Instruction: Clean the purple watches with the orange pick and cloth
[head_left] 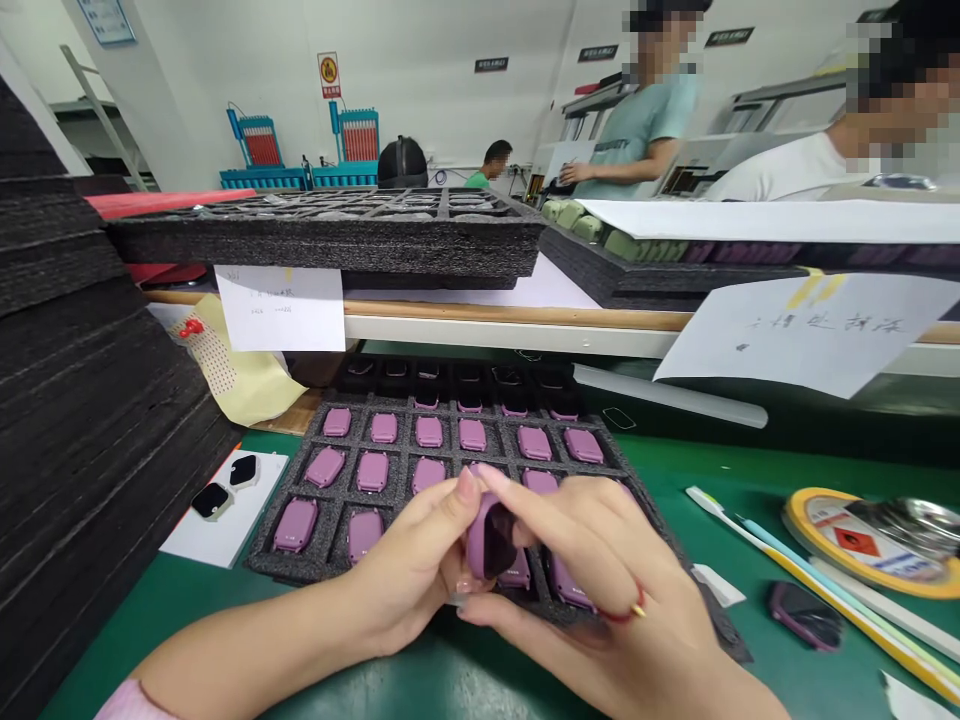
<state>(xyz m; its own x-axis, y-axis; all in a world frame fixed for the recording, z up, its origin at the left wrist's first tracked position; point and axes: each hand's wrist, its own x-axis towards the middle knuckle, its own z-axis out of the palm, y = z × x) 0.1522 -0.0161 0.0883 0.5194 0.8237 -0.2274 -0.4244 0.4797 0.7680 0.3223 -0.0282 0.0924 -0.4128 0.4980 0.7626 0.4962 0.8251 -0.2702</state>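
A purple smartwatch case [489,540] with a dark glossy face is held up between my two hands, turned on its side. My left hand [420,550] is closed on its left edge, thumb at the top. On the other side my right hand [622,570] grips it with fingertips at the top and thumb at the lower edge; a ring is on one finger. Below them lies a black foam tray [262,545] with rows of purple watch cases [373,471] in its compartments. Part of the tray is hidden behind my hands.
Two pale watches [211,502] lie on white paper at left, beside stacked black foam [90,480]. At right are a purple watch [806,615], a toothbrush [825,580] and a yellow tape roll [870,540]. A shelf [487,330] crosses above; people stand beyond.
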